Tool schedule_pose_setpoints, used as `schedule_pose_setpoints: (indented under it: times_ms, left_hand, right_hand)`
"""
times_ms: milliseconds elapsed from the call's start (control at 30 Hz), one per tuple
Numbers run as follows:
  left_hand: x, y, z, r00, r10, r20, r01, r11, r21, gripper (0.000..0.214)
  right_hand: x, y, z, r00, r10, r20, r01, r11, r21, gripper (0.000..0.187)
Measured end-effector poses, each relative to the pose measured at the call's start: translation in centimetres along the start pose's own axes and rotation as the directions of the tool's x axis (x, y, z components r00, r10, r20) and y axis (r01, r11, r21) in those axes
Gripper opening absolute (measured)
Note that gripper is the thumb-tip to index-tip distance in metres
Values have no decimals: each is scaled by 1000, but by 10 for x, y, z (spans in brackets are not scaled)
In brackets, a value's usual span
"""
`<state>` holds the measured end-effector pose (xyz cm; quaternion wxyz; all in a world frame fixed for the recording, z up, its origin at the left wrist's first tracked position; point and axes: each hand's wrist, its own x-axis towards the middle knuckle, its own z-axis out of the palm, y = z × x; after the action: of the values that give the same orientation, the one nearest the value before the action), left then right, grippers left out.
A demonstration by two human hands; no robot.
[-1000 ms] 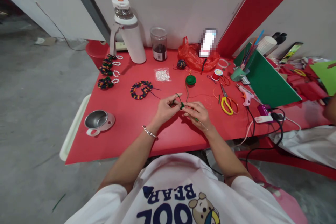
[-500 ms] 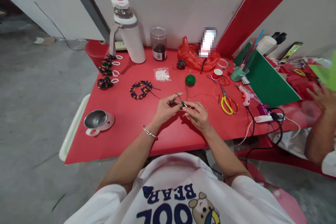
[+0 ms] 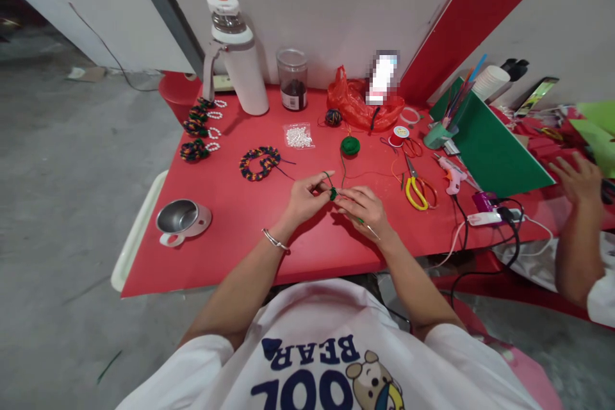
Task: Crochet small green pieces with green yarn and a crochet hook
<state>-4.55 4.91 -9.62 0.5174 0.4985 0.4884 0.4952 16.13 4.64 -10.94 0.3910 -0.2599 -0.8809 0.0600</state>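
Observation:
My left hand [image 3: 307, 197] pinches a small piece of green crochet [image 3: 333, 193], with a strand of green yarn raised over its forefinger. My right hand [image 3: 362, 206] is closed round a crochet hook [image 3: 371, 229], whose thin shaft shows below the palm and whose tip meets the green piece. From there the yarn runs up to a green yarn ball [image 3: 350, 146] on the table. Left of the hands lies a multicoloured crocheted loop [image 3: 259, 163] with loose tails. Fingers cover part of the stitches.
On the red table [image 3: 230, 250] stand a steel-lined mug [image 3: 183, 221], a white thermos [image 3: 245, 70] and a jar [image 3: 292, 80]. Yellow-handled scissors [image 3: 416, 189], a pink glue gun [image 3: 451, 174] and a power strip [image 3: 485, 218] lie to the right. Another person's hand [image 3: 579, 179] rests beyond the green board [image 3: 500, 147].
The hook has turned in my right hand, so its shaft now shows below the palm. More of the green piece is visible. The other person's hand has shifted left.

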Motion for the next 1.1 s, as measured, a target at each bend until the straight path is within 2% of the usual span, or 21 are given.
schedule_pose_setpoints:
  times_ms: [233, 400, 467, 567, 667, 733, 800, 867, 967, 1100]
  left_hand:
    - [0, -5, -1, 998, 58, -18, -55, 991, 118, 53]
    - [-1, -2, 1, 997, 80, -6, -78, 986, 149, 50]
    - [-1, 1, 2, 997, 77, 9, -78, 989, 123, 47]
    - [-2, 4, 3, 999, 39, 9, -40, 998, 50, 41]
    - [-1, 4, 3, 1000, -2, 25, 3, 999, -37, 42]
    - [-1, 2, 3, 998, -13, 65, 19, 996, -89, 45]
    - [-2, 0, 3, 996, -14, 89, 25, 991, -131, 48]
    - [-2, -2, 4, 995, -18, 95, 33, 986, -163, 50]
    - [-2, -1, 5, 995, -29, 95, 47, 980, -191, 54]
    - [-3, 2, 6, 995, -47, 89, 65, 975, -213, 57]
  right_hand:
    - [1, -7, -7, 998, 51, 29, -52, 998, 28, 23]
    - [4, -10, -11, 996, 79, -49, -72, 990, 124, 20]
    - [6, -13, -14, 990, 125, -71, -109, 975, 196, 19]
    - [7, -16, -17, 961, 269, -67, -234, 918, 321, 20]
    - [4, -16, -14, 911, 409, -55, -338, 817, 467, 22]
    - [0, -15, -8, 877, 478, -48, -378, 747, 547, 24]
    - [-2, -14, -2, 856, 513, -58, -393, 721, 571, 26]
    - [-4, -16, 3, 857, 507, -89, -393, 757, 522, 27]
    - [-3, -21, 6, 882, 448, -144, -356, 834, 421, 24]
    - [-2, -26, 6, 911, 367, -188, -285, 890, 355, 23]
